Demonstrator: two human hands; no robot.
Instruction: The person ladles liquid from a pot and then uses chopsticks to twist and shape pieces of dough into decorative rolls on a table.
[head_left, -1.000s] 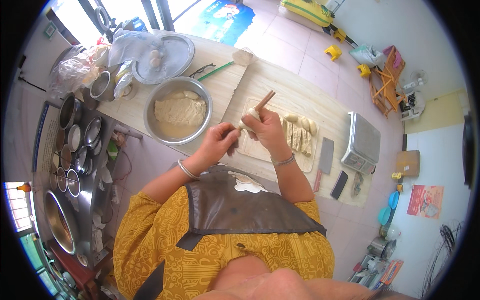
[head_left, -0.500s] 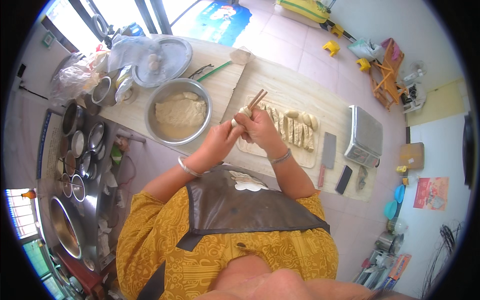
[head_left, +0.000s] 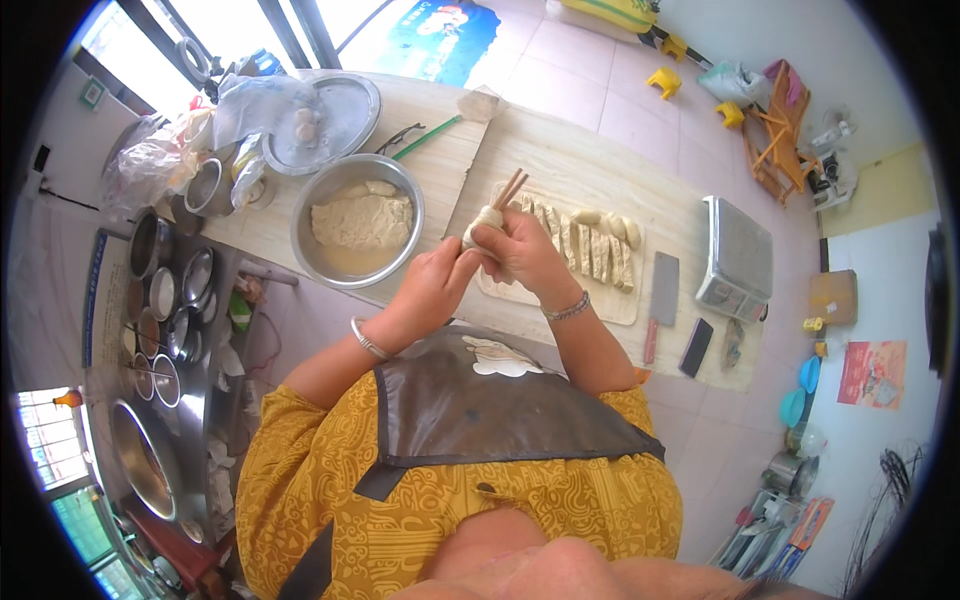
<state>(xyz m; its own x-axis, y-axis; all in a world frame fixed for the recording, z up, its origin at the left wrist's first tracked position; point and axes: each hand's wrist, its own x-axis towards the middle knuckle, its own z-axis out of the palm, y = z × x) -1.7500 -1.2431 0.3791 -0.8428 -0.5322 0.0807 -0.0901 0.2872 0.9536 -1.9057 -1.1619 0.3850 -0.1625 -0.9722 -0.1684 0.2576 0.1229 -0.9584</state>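
Over the table's near edge, my right hand [head_left: 525,258] is closed round a pair of brown chopsticks [head_left: 513,186] with pale dough [head_left: 486,219] wound about them. The tips slant up and away past my fingers. My left hand [head_left: 437,285] is closed at the lower end of the dough, its fingertips meeting those of my right hand; what lies between them is partly hidden. Just beyond and to the right, a pale cutting board [head_left: 630,310] carries several cut dough strips [head_left: 600,260] and a few smooth rounded dough pieces [head_left: 631,233].
A steel basin [head_left: 416,190] with a dough slab [head_left: 362,222] in cloudy liquid stands left of my hands. Right of the board lie a cleaver [head_left: 662,290], a black phone [head_left: 696,347] and a scale [head_left: 738,250]. A plastic-covered lid [head_left: 350,120] and green stick [head_left: 425,137] lie behind.
My right hand has shifted slightly down the wrapped chopsticks, and more of the wound dough shows above its fingers. The left hand stays nearly in place; the whole view has tilted a little.
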